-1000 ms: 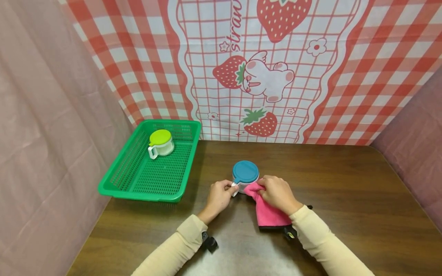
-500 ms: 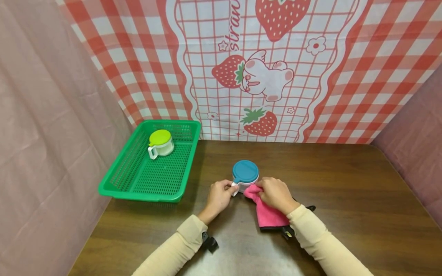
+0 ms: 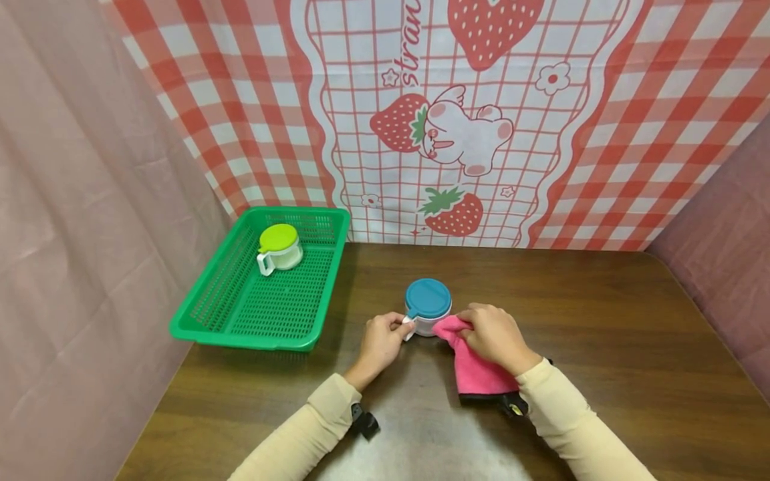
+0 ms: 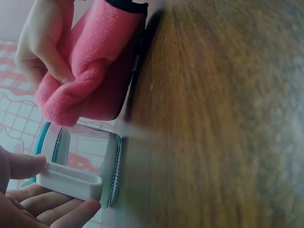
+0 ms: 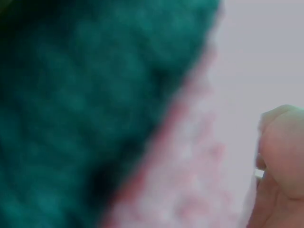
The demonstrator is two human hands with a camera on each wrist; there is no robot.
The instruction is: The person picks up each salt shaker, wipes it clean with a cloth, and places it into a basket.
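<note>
Blue-lidded jar upright on table, unmoved; left hand pinches its white handle, thumb opposite fingers. Right hand grips bunched pink cloth, shifted slightly right since half-second ago (lime-lidded jar stays in green basket).

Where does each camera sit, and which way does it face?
Head: worn on the head, facing forward and down at table, green basket and blue-lidded jar; left hand and right hand show.
Left wrist: on that wrist, picture sideways, facing the jar and pink cloth; both hands show.
Right wrist: on that wrist, facing a blurred teal surface close up; part of a hand shows.
Shared, head and left wrist: jar, cloth, both hands.
</note>
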